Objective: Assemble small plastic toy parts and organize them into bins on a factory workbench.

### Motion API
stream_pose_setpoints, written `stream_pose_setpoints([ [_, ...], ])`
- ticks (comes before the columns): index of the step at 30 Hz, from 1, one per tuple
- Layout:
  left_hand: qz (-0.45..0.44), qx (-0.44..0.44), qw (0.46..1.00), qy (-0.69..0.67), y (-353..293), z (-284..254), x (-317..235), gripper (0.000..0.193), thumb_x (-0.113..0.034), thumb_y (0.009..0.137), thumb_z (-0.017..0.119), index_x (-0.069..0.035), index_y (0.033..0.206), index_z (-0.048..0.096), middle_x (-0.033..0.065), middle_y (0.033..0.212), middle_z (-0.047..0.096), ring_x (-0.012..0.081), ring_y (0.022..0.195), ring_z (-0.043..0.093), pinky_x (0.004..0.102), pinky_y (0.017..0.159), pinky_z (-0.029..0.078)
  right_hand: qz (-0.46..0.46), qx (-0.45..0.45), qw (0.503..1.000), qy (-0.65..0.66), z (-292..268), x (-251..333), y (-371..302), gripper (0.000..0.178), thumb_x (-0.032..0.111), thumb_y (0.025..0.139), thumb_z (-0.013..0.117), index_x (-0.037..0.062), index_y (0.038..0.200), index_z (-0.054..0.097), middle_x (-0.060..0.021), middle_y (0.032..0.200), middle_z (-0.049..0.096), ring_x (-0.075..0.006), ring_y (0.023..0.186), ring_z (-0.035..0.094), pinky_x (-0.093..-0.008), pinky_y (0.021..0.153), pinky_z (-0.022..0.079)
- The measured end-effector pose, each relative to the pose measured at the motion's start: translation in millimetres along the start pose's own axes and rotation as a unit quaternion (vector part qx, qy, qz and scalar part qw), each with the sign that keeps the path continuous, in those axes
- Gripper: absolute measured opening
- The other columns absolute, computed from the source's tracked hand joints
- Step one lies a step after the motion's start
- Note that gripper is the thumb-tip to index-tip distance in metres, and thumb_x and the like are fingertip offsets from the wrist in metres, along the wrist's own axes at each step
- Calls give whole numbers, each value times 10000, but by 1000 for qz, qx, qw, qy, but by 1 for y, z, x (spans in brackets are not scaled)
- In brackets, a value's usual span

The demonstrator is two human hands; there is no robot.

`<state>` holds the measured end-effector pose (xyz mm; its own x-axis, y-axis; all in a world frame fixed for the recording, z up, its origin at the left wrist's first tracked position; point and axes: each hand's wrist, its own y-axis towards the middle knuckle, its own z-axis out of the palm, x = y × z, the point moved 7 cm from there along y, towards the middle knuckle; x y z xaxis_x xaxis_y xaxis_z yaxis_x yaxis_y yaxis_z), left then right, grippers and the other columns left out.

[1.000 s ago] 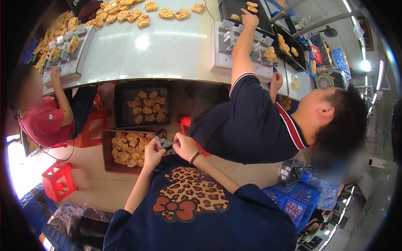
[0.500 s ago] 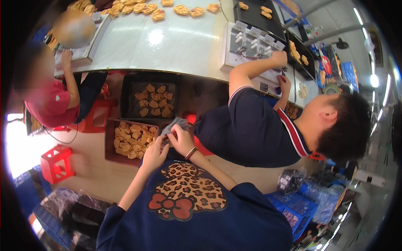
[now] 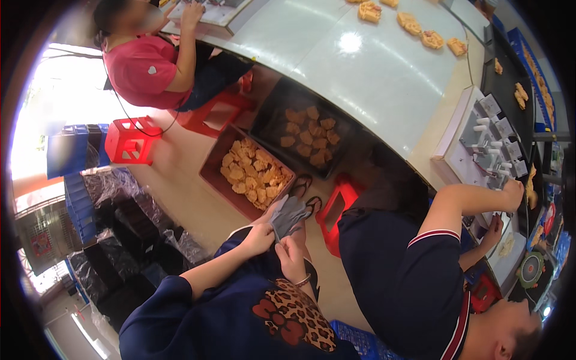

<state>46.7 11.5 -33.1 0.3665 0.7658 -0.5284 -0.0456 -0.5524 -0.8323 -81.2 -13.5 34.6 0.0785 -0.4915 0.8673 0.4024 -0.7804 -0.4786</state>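
Note:
A limp grey glove [image 3: 291, 217] hangs between my two hands, its finger-like ends pointing away from me. My left hand [image 3: 259, 238] is closed on its near left edge. My right hand [image 3: 292, 258], with a bracelet at the wrist, pinches its lower edge. Just beyond the glove, a reddish-brown bin [image 3: 217, 157] on the floor holds many lumpy tan-orange pieces [image 3: 249, 174]. Beside that bin lies a black tray [image 3: 267, 114] with several similar pieces in its bottom.
A person in dark blue [image 3: 396, 270] works close on my right at a white fixture [image 3: 462, 132]. Another person in red [image 3: 141, 72] sits far left. Red stools [image 3: 336, 210] stand nearby. The long white table [image 3: 336, 78] runs ahead. Dark wrapped crates [image 3: 126, 240] lie left.
My view has swung left, so the bin, tray and co-workers sit elsewhere in the picture. The grey glove, bunched before, now hangs more spread out between my hands.

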Motion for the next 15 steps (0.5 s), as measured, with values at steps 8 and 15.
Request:
stream_pose_setpoints([
  [8, -78, -145, 833, -528, -10, -14, -19, 170, -9, 922, 536, 31, 1051, 641, 108, 997, 692, 198, 890, 671, 325, 818, 550, -4, 8, 1000, -17, 13, -3, 8, 176, 165, 978, 499, 21, 883, 461, -127, 646, 483, -193, 569, 489, -330, 560, 404],
  [15, -55, -28, 752, -656, -3, 2, -38, 290, -172, 1003, 467, 19, 1200, 559, 141, 1154, 639, 235, 1013, 642, 364, 886, 541, -8, 34, 999, -14, 12, 17, 11, 152, 141, 974, 483, 16, 893, 449, -152, 696, 502, -259, 631, 518, -346, 603, 417],
])
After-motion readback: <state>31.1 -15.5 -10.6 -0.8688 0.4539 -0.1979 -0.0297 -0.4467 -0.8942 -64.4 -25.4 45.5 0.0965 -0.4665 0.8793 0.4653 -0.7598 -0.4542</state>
